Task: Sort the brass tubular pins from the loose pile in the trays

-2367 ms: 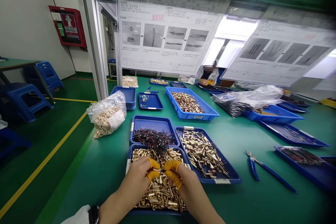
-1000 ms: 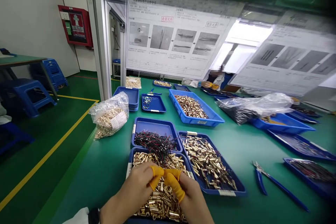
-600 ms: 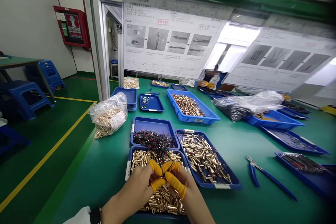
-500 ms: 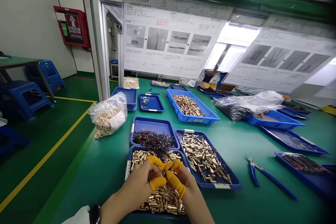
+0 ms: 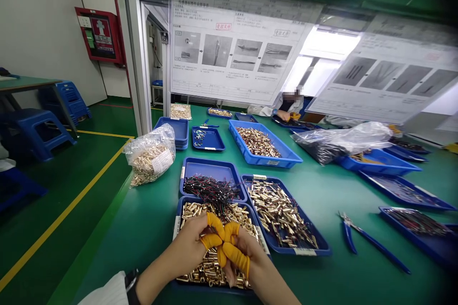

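Observation:
Both my hands meet over a blue tray (image 5: pixel 178 228) of small gold metal sleeves (image 5: pixel 211 267). Yellow finger cots cover several fingertips. My left hand (image 5: pixel 196 238) is closed, its thumb and forefinger pinched against the fingers of the other hand. My right hand (image 5: pixel 239 252) is closed too, its thumb and fingertips pressed together at the same spot. Whatever lies between the fingertips is hidden. Right behind the hands, a tray holds a heap of thin black and red wires (image 5: pixel 211 188). To the right, another tray contains gold sleeves with wires (image 5: pixel 279 209).
Blue-handled pliers (image 5: pixel 368 240) lie at the right. A bag of gold parts (image 5: pixel 152 159) and stacked trays (image 5: pixel 175 131) stand at the left. Farther back is a deep blue bin (image 5: pixel 286 155). Instruction sheets (image 5: pixel 236 81) hang ahead; a co-worker's hand (image 5: pixel 284 115) shows behind them.
My fingertips have come closer together, and my right fingers have curled in. The dark wire seen earlier at the fingertips is now hidden. The view has shifted slightly.

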A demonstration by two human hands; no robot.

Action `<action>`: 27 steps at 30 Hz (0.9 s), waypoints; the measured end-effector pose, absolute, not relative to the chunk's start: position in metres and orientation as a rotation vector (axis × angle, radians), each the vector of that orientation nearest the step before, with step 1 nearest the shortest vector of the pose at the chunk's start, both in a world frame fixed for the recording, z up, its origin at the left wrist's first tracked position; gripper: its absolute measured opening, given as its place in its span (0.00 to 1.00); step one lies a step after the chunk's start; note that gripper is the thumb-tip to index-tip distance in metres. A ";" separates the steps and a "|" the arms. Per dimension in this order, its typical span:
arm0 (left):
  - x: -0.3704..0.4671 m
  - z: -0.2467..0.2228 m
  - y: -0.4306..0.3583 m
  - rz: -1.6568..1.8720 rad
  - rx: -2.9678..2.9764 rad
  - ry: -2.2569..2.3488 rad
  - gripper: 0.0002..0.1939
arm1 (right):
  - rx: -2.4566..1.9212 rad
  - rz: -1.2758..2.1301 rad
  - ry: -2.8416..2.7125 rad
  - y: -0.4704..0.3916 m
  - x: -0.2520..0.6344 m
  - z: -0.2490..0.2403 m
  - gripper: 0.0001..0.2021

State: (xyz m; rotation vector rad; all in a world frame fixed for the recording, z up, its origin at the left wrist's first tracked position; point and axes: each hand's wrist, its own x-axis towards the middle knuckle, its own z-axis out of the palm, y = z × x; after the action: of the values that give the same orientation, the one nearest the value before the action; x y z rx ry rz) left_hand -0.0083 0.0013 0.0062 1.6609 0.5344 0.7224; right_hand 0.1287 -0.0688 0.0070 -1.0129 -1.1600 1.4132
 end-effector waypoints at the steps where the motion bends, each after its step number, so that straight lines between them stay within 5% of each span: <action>1: -0.008 0.007 0.002 0.725 1.626 0.509 0.05 | -0.985 1.465 -1.120 -0.069 0.128 0.008 0.17; 15: -0.010 0.007 0.006 0.712 1.503 0.424 0.04 | -0.803 1.682 -0.662 -0.067 0.129 0.006 0.10; 20: -0.021 0.012 0.014 0.505 1.973 0.738 0.08 | -1.010 1.529 -0.702 -0.066 0.140 0.013 0.12; 27: -0.018 0.007 0.007 0.218 2.627 0.621 0.16 | -1.123 1.358 -0.838 -0.066 0.141 0.008 0.14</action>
State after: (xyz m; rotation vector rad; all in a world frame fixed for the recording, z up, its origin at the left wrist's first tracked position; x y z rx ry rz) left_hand -0.0177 0.0068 0.0069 2.6271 0.6213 0.2175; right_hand 0.1414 -0.0663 0.0082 -1.1227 -0.8383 1.3575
